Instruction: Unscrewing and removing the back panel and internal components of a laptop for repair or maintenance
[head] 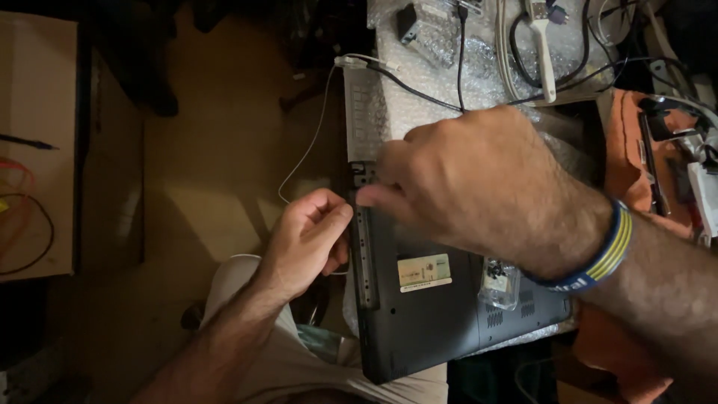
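Observation:
A dark grey laptop point(434, 314) lies upside down on bubble wrap point(441, 90), its long edge hanging over the table's side. My left hand point(310, 236) curls against that edge near the empty battery slot point(364, 254), fingertips touching the casing. My right hand point(479, 179) reaches across the laptop from the right, a striped blue and yellow wristband point(598, 258) on the wrist. Its fingers pinch at the corner near the hinge point(360, 178). What they pinch is hidden.
Black and white cables point(523, 52) and a small black adapter point(407, 22) lie on the bubble wrap at the top. An orange cloth with tools point(658, 164) is at the right. A cardboard box point(37, 150) stands at the left, above the floor.

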